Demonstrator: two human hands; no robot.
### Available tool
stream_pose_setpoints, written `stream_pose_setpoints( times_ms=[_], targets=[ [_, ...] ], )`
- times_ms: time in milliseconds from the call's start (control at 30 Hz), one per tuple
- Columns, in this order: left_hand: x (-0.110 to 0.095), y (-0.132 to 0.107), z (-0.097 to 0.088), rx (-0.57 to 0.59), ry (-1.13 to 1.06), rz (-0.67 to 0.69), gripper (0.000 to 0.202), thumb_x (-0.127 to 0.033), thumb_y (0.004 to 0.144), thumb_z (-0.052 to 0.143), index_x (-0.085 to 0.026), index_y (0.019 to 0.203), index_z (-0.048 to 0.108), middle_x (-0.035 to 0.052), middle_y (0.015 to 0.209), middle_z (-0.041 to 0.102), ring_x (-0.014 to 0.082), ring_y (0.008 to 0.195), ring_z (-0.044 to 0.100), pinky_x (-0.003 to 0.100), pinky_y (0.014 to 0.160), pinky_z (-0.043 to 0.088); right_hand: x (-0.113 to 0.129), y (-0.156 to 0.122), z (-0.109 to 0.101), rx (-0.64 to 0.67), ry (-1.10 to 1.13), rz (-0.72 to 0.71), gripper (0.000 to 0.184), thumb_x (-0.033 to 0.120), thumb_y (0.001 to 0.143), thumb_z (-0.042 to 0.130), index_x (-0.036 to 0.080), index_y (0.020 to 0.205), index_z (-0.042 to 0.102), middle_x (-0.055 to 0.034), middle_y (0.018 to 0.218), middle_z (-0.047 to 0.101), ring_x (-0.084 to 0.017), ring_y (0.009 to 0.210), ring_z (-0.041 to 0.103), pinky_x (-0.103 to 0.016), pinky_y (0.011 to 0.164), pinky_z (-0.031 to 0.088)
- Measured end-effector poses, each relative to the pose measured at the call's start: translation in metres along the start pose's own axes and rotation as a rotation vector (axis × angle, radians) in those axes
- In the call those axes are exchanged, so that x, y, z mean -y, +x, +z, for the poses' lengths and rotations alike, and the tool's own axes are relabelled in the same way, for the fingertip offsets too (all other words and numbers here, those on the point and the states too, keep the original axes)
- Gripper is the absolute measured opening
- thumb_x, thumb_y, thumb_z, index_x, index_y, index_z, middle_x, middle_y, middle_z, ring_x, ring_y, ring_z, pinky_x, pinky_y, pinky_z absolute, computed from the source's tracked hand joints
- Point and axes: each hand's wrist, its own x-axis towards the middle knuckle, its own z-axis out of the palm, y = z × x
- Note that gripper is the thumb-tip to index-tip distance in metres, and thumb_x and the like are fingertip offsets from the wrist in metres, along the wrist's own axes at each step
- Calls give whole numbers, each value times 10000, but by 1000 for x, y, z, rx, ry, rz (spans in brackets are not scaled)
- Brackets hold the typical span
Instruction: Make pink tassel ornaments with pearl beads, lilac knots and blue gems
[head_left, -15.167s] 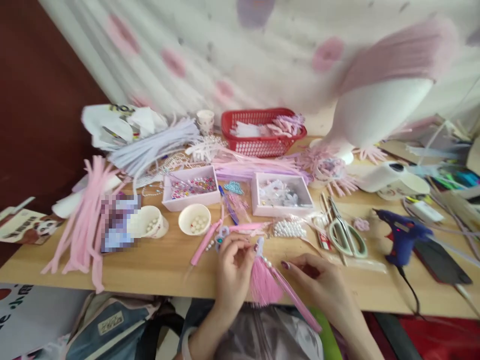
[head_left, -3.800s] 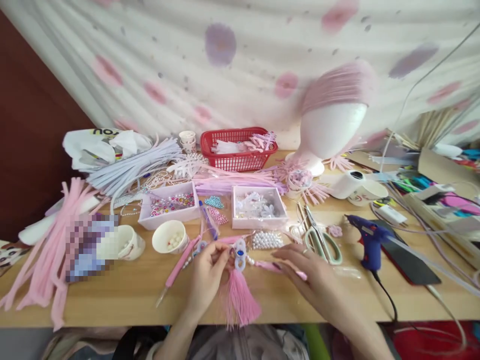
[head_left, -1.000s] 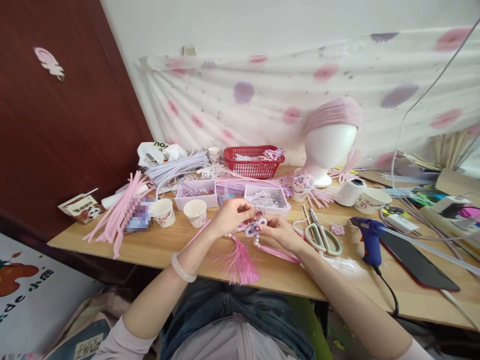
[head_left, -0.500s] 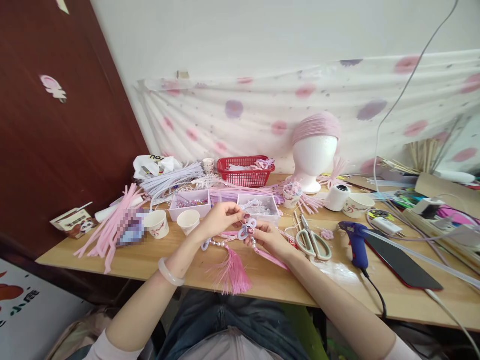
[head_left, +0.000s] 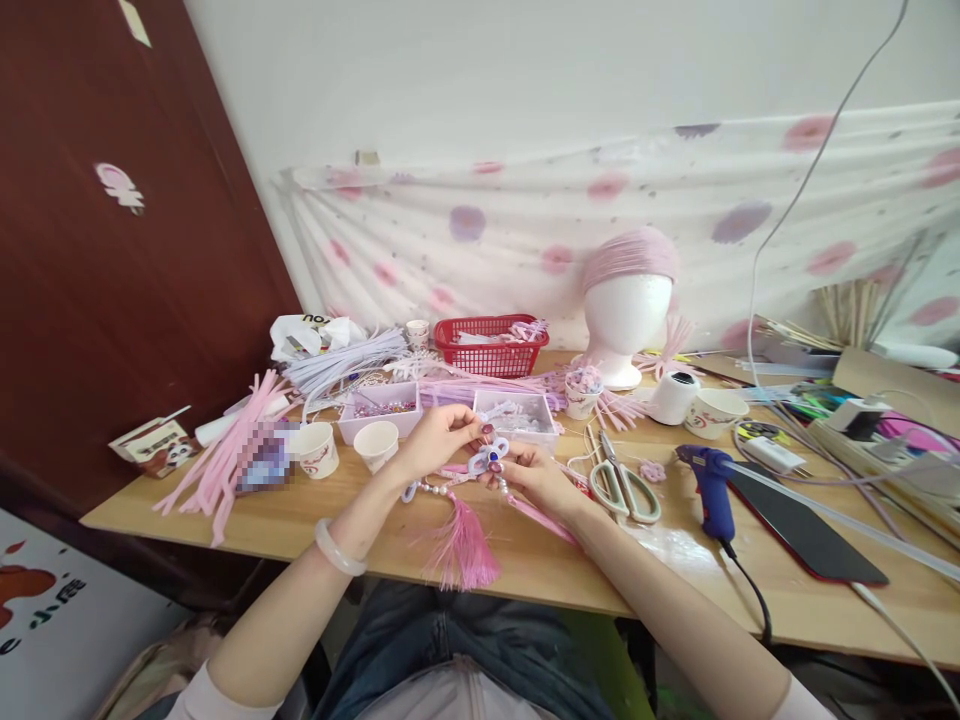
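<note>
Between my hands is a lavender fuzzy-wire flower (head_left: 478, 462) with a blue gem at its centre. My left hand (head_left: 442, 438) has thumb and finger pinched together at the flower's upper edge. From the right, my right hand (head_left: 536, 480) grips it, the thumb beside the gem. Strings of pearl beads (head_left: 435, 488) and a pink tassel (head_left: 466, 545) hang below the flower over the table's front part. A pink strip (head_left: 544, 522) trails under my right hand. The fingertips partly cover the flower's petals.
Scissors (head_left: 622, 490), a blue glue gun (head_left: 712, 490) and a black phone-like slab (head_left: 810, 525) lie to the right. Behind stand bead boxes (head_left: 379, 420), paper cups (head_left: 315, 450), a red basket (head_left: 491, 350) and a white foam head (head_left: 628, 310). Pink fuzzy stems (head_left: 225, 450) lie left.
The flower has turned so its blue gem now shows toward me. Both hands keep hold at nearly the same place; the view has shifted slightly.
</note>
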Motion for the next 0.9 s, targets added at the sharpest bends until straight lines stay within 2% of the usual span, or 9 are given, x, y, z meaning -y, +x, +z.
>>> stream_pose_setpoints(
  times_ms=[200,333,433,533,600,667,733,800,900],
  targets=[
    [-2,-1,-15,-44,32,13,441,-576,720,749,-163,748,597,41,773,708,173,737,669,285,688,515,0,-2,-3,177,-17,120,489,476,712,854,155,1059,730,-90,865,777,-157,662,705,-251,584,527],
    [-11,-3,-30,-81,86,21,355,-486,727,751,-162,733,606,12,732,671,153,696,635,282,687,499,8,-5,-2,249,-103,152,462,465,719,847,141,1031,743,-108,892,781,-189,692,730,-298,608,582],
    [-19,-8,-38,-75,142,21,272,-404,732,739,-157,710,627,-1,692,656,142,657,610,273,672,484,22,-10,-1,142,-214,72,403,468,767,810,169,1030,748,-117,1023,773,-232,882,738,-389,799,599],
    [-25,-11,-35,-39,215,9,191,-329,754,712,-157,693,654,-4,654,657,137,614,586,254,609,445,39,-12,1,-94,-331,-82,361,437,852,735,242,1155,703,-95,1259,692,-239,1142,647,-437,1026,491],
    [-27,-12,-29,-20,257,9,162,-300,767,697,-166,685,657,-13,640,649,136,601,572,246,582,419,47,-10,6,-194,-395,-152,346,395,843,745,257,1157,701,-78,1281,675,-248,1195,606,-445,1078,439],
    [-28,-10,-20,-10,284,13,162,-295,774,694,-176,675,647,-22,635,639,136,601,559,242,574,400,51,-4,12,-220,-436,-168,288,365,811,764,237,1068,739,-74,1163,724,-260,1108,645,-432,1013,484],
    [-27,-7,-13,-21,316,20,183,-309,789,690,-182,669,635,-22,637,639,139,604,551,243,568,384,51,2,16,-226,-450,-152,221,371,820,730,210,968,763,-71,1000,760,-252,943,692,-395,857,546],
    [-26,-3,-7,-38,367,35,221,-346,814,679,-184,671,631,-13,651,658,145,603,550,248,563,373,49,6,18,-242,-458,-131,210,377,827,703,194,908,768,-64,902,768,-234,836,698,-358,756,546],
    [-23,2,-3,-33,448,62,293,-410,861,637,-186,672,620,-7,650,670,146,587,548,255,565,368,45,7,18,-259,-476,-105,216,390,827,692,191,868,763,-51,844,766,-218,779,686,-331,712,519]
  ],
)
